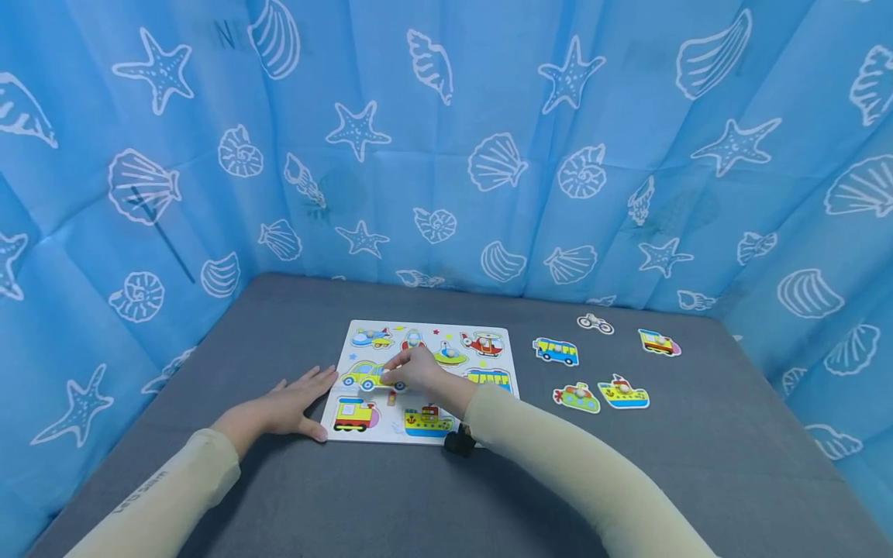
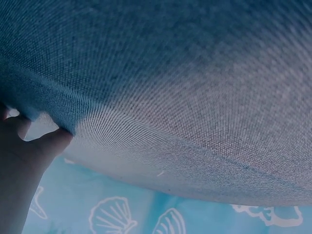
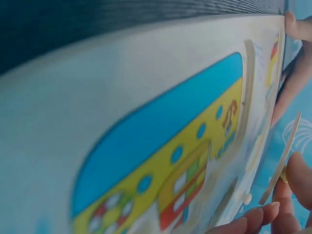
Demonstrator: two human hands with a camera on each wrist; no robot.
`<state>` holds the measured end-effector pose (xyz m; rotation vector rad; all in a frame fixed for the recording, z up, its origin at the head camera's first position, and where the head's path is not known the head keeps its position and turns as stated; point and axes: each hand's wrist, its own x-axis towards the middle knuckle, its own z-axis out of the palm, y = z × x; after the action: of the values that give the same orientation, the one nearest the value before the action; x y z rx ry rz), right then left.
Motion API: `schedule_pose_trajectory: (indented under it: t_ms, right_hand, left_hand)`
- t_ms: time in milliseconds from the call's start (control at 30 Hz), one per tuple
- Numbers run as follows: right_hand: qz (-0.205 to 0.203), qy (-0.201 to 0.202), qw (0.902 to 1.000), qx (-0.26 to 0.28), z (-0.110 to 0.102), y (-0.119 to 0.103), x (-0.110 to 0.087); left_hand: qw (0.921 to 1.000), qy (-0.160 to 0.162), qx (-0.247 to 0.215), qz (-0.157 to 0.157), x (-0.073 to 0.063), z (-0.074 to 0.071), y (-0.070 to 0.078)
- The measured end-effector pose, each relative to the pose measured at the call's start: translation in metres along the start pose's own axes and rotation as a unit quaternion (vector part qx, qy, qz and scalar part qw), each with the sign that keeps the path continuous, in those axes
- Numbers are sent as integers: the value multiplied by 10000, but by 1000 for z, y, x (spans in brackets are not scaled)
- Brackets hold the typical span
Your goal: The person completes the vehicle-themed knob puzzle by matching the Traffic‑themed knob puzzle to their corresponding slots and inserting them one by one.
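1. Right hand (image 1: 417, 370), centre of the frame: grip pinching the yellow car piece (image 1: 367, 376) by its knob, tilted up off its slot at the left middle of the puzzle board (image 1: 498, 363).
2. Left hand (image 1: 296, 403), lower left of centre: no grip, fingers flat on the desk (image 1: 349, 504), thumb against the board's left edge.
3. Board mostly filled: plane, helicopter, train, ship and others seated.
4. Right of the board, loose on the desk: blue bus (image 1: 556, 350), bicycle (image 1: 595, 323), yellow train (image 1: 659, 342), small car (image 1: 577, 397), boat (image 1: 623, 393).
5. Flat, glossy cut-outs with pegs; grey woven desk cloth.
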<state>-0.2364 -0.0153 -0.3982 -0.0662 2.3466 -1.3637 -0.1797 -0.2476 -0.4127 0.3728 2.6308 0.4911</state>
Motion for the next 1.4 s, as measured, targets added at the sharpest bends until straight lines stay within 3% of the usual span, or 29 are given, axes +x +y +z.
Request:
schedule_pose_trajectory:
  t_ms: [167, 533, 1100, 1400]
  right_hand:
    - [-9, 58, 9993, -358, 10, 1, 8]
    - [75, 54, 9985, -540, 17, -9, 22]
    - [201, 233, 9967, -753, 26, -22, 28]
    - [269, 53, 9934, -1118, 29, -22, 32]
  left_hand:
    - [10000, 1, 16, 2, 0, -1, 2]
    - [10000, -27, 27, -85, -2, -3, 6]
    - [10000, -6, -19, -77, -4, -4, 7]
    - [10000, -5, -55, -29, -3, -2, 4]
